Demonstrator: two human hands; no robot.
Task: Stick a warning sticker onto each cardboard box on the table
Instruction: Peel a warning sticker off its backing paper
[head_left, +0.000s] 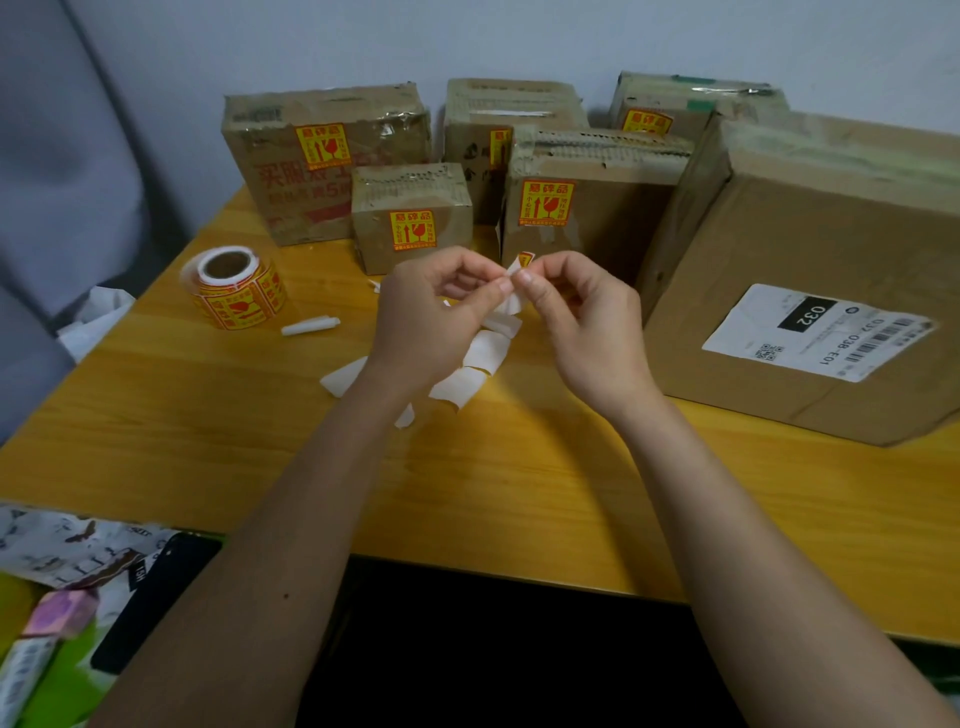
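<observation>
Both grips are pinched tight: left hand (441, 306) and right hand (576, 306) hold a strip of backing paper (493, 338) with a sticker (525, 258) at its tip, above the tabletop (260, 441). Stickered boxes crowd the far edge; the large box (810, 270) at right shows none. Bare wood lies near the front edge.

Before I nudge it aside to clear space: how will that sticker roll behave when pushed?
The sticker roll stands on its flat end on the table, so it should slide, not roll. Tipped sideways, it probably rolls. Its hollow core suggests it is light.
</observation>
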